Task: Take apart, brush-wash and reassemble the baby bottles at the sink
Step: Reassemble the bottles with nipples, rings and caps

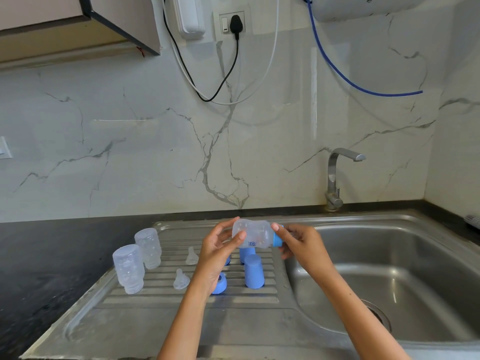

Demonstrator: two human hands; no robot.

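1. Left hand: fingers curled around the base end of a clear baby bottle, thumb on the near side. The bottle is held lying sideways in the air above the drainboard.
2. Right hand: fingertips pinch the blue collar ring at the neck end of the same bottle. The ring sits on the bottle's neck; whether a teat is in it cannot be told, since the hand covers that end.
3. The held bottle hangs over the boundary between the ribbed drainboard and the sink basin, base to the left, neck to the right.
4. Directly below the hands, on the drainboard: blue cap standing upright; a second blue cap behind it, partly hidden by the bottle; a loose blue ring, partly hidden by the left wrist.
5. Left of the left hand: two clear teats, standing apart from each other.
6. Further left: two clear bottle bodies, upside down with the threaded necks on the drainboard, just beside each other.
7. Count: bottles 3 (1 held, 2 inverted); teats 2 visible; caps 2; rings 2 visible.
8. Faucet stands at the back of the basin; dark counter lies left of the drainboard.
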